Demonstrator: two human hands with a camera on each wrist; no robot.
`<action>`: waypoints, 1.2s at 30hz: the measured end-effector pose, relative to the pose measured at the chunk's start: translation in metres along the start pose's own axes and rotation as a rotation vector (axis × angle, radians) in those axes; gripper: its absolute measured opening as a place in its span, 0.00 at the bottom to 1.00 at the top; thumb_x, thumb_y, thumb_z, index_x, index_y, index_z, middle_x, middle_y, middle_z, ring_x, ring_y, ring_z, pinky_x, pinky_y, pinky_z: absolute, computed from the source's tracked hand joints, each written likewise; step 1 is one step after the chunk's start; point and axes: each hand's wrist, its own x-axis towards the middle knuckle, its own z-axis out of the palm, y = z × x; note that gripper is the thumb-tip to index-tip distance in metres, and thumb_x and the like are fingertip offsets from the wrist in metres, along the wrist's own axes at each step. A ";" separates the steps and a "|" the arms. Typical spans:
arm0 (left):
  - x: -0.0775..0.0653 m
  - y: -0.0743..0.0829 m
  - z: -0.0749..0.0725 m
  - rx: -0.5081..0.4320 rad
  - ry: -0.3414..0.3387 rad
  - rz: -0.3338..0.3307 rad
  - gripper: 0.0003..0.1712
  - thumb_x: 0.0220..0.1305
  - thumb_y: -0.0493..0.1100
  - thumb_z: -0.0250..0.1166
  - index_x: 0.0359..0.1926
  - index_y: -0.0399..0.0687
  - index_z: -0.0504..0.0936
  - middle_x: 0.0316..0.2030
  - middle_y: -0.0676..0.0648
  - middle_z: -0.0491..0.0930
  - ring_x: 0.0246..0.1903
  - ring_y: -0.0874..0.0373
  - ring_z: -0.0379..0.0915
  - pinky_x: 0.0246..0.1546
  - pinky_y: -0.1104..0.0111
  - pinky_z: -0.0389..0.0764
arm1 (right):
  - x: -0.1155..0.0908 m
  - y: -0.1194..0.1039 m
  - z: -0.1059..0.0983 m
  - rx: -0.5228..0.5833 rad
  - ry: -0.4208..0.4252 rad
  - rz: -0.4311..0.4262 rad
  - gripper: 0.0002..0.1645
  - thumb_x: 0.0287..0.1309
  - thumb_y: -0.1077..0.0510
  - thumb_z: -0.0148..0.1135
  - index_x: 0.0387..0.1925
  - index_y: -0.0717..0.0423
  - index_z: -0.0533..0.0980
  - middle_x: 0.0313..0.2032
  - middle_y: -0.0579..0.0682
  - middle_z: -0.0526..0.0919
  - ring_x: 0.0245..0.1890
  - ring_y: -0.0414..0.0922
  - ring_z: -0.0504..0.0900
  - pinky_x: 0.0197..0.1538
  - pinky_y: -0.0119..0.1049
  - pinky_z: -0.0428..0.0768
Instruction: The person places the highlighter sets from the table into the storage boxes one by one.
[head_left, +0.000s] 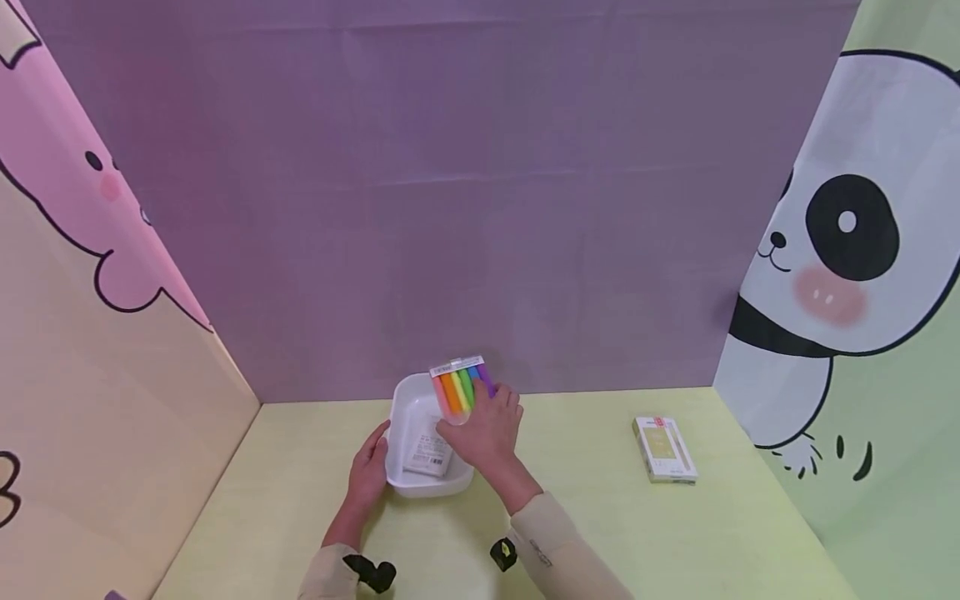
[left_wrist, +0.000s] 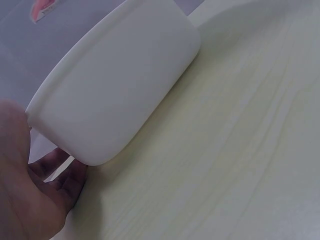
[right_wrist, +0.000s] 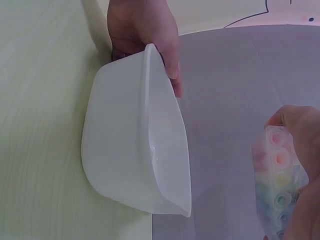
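Observation:
A white plastic tub [head_left: 402,425] [left_wrist: 117,82] [right_wrist: 117,140] stands on the table, with a small white package [head_left: 429,456] bearing printed text and a barcode inside it. My left hand [head_left: 367,473] [left_wrist: 32,192] [right_wrist: 142,27] grips the tub's left side, thumb at the rim and fingers around the outer wall. Above the tub's far right part, my right hand [head_left: 487,427] [right_wrist: 306,145] holds a clear pack of rainbow-coloured markers [head_left: 452,390] [right_wrist: 275,175] between thumb and fingers. Round marker ends show through the pack in the right wrist view.
To the right on the pale wooden table [head_left: 570,475] lies a white box [head_left: 665,450] with a gold panel. A purple backdrop [head_left: 480,208] rises behind the table's far edge. Side panels with cartoon animals flank it.

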 end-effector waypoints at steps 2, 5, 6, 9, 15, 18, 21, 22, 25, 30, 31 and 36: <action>0.000 0.000 0.000 -0.001 -0.003 -0.004 0.25 0.78 0.46 0.45 0.70 0.46 0.65 0.67 0.33 0.63 0.64 0.39 0.60 0.63 0.47 0.61 | 0.001 -0.002 0.001 -0.002 0.005 -0.001 0.51 0.39 0.35 0.69 0.65 0.52 0.68 0.52 0.59 0.68 0.52 0.53 0.64 0.52 0.47 0.67; 0.000 0.001 0.000 0.005 -0.001 -0.003 0.25 0.78 0.47 0.45 0.70 0.46 0.65 0.67 0.34 0.63 0.65 0.39 0.60 0.64 0.47 0.61 | 0.002 -0.005 0.004 0.004 0.005 -0.004 0.50 0.38 0.35 0.69 0.64 0.52 0.69 0.52 0.59 0.68 0.51 0.53 0.64 0.51 0.47 0.67; 0.000 0.001 0.000 0.006 0.001 -0.004 0.25 0.78 0.47 0.45 0.70 0.46 0.66 0.67 0.34 0.63 0.65 0.39 0.59 0.64 0.47 0.61 | 0.002 -0.006 0.005 0.004 0.005 -0.004 0.50 0.38 0.35 0.70 0.64 0.52 0.69 0.52 0.59 0.68 0.51 0.53 0.64 0.51 0.47 0.67; 0.000 0.001 -0.001 0.011 0.001 -0.001 0.25 0.78 0.47 0.45 0.70 0.46 0.66 0.67 0.34 0.63 0.65 0.39 0.59 0.64 0.47 0.60 | 0.001 -0.010 0.008 -0.008 -0.001 -0.007 0.51 0.37 0.34 0.69 0.64 0.51 0.69 0.52 0.58 0.69 0.51 0.53 0.64 0.51 0.47 0.68; -0.001 0.004 -0.003 0.015 -0.034 0.004 0.25 0.78 0.47 0.44 0.71 0.46 0.63 0.69 0.34 0.60 0.67 0.38 0.55 0.65 0.47 0.58 | 0.000 -0.015 0.014 -0.028 -0.009 -0.011 0.51 0.37 0.33 0.68 0.64 0.50 0.69 0.51 0.58 0.69 0.51 0.53 0.65 0.52 0.47 0.68; -0.001 0.006 -0.003 0.015 -0.037 0.020 0.25 0.78 0.45 0.45 0.71 0.45 0.64 0.68 0.34 0.62 0.67 0.39 0.56 0.65 0.47 0.58 | 0.000 -0.017 0.017 -0.028 -0.016 -0.013 0.51 0.38 0.33 0.68 0.64 0.50 0.69 0.52 0.57 0.69 0.51 0.52 0.65 0.52 0.47 0.68; -0.001 0.007 -0.003 0.017 -0.029 0.034 0.24 0.77 0.43 0.45 0.70 0.43 0.66 0.65 0.33 0.65 0.65 0.38 0.60 0.64 0.47 0.60 | -0.002 -0.018 0.019 -0.033 -0.027 -0.017 0.50 0.38 0.33 0.68 0.63 0.50 0.69 0.51 0.57 0.69 0.50 0.52 0.65 0.52 0.47 0.68; 0.000 0.007 -0.003 0.020 -0.027 0.033 0.24 0.77 0.42 0.45 0.69 0.43 0.67 0.65 0.33 0.66 0.64 0.39 0.61 0.64 0.47 0.61 | -0.002 -0.018 0.020 -0.033 -0.027 -0.019 0.50 0.37 0.33 0.69 0.63 0.50 0.69 0.51 0.57 0.69 0.50 0.52 0.65 0.51 0.46 0.68; 0.001 0.007 -0.004 0.036 -0.028 0.022 0.24 0.77 0.43 0.45 0.69 0.44 0.67 0.64 0.32 0.67 0.62 0.39 0.63 0.63 0.47 0.62 | -0.002 -0.018 0.023 -0.046 -0.024 -0.026 0.50 0.37 0.32 0.69 0.62 0.50 0.69 0.49 0.56 0.70 0.49 0.51 0.66 0.50 0.46 0.68; 0.002 0.007 -0.005 0.040 -0.045 -0.014 0.24 0.78 0.44 0.45 0.70 0.47 0.66 0.64 0.33 0.67 0.58 0.39 0.66 0.61 0.48 0.65 | -0.003 -0.019 0.026 -0.046 -0.013 -0.042 0.50 0.37 0.32 0.69 0.62 0.50 0.69 0.47 0.55 0.70 0.48 0.51 0.65 0.49 0.45 0.68; 0.002 0.007 -0.005 0.039 -0.048 -0.021 0.24 0.78 0.44 0.45 0.70 0.48 0.66 0.63 0.33 0.68 0.58 0.40 0.67 0.61 0.49 0.66 | -0.003 -0.020 0.026 -0.047 -0.014 -0.044 0.50 0.37 0.32 0.69 0.62 0.50 0.69 0.47 0.55 0.70 0.48 0.51 0.65 0.49 0.45 0.68; 0.002 0.009 -0.006 0.021 -0.059 -0.029 0.24 0.78 0.45 0.45 0.70 0.48 0.66 0.60 0.32 0.71 0.53 0.41 0.71 0.57 0.52 0.70 | -0.005 -0.022 0.027 -0.068 0.000 -0.056 0.49 0.37 0.31 0.67 0.61 0.50 0.70 0.47 0.56 0.69 0.47 0.52 0.66 0.48 0.46 0.68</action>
